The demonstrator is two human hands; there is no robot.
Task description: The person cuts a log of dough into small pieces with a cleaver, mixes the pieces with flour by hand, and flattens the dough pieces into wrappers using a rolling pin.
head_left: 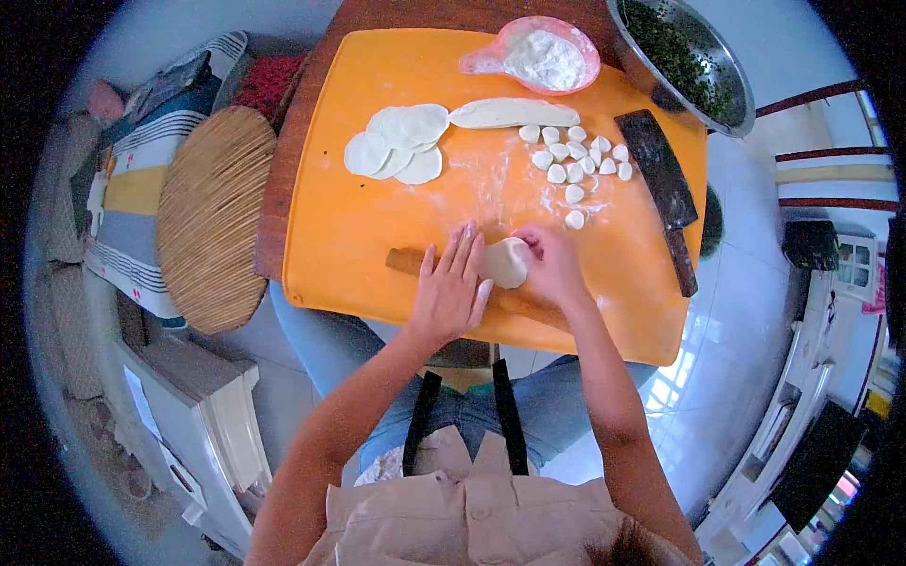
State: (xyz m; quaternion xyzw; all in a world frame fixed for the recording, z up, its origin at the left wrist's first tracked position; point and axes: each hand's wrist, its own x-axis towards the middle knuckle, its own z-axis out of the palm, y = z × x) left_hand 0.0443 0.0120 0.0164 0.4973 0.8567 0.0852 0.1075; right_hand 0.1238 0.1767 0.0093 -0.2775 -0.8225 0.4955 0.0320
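Observation:
On the orange board (377, 226), my left hand (453, 283) lies with fingers spread over a wooden rolling pin (406, 260). A round, flat dough wrapper (506, 263) is between my two hands, and my right hand (550, 264) pinches its right edge. Several finished wrappers (401, 140) overlap at the upper left of the board. To their right lies a long dough roll (514, 113), with several small dough pieces (574, 193) below its right end. The pin's right part is hidden by the wrapper and my right hand.
A dark cleaver (658, 170) lies along the board's right side. A pink scoop of white flour (547, 58) sits at the top edge. Beyond the upper right corner is a metal bowl of chopped greens (679, 61). A round woven tray (215, 219) is left of the table.

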